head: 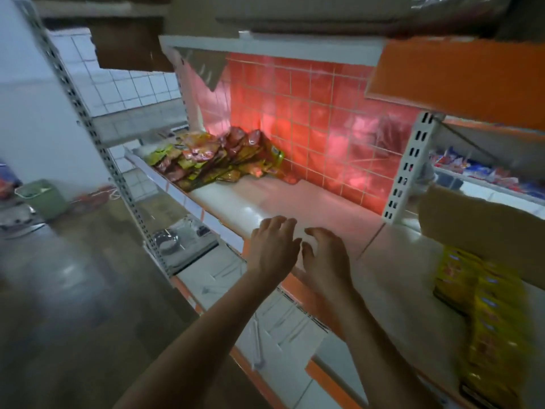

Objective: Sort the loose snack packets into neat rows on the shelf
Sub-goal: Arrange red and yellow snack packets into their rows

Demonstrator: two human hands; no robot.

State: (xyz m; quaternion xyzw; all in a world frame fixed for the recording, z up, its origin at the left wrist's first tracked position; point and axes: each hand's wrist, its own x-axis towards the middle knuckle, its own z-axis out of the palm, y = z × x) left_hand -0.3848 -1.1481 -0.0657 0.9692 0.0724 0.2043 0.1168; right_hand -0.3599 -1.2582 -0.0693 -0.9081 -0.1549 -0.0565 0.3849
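Apparently nothing is held: the left hand (272,249) and right hand (324,258) are placed over the shelf (295,202), fingers loosely curled, ready for the packets (218,160) heaped far back.

I work from a single view, the wide-angle camera on the head. It looks forward and down along both forearms, close to the shelf (265,202), with the left hand (272,246) and right hand (324,259) near mid-frame. The view is rolled, so the shelf runs diagonally, snack packets (218,160) at its far end, floor (73,290) on the left.
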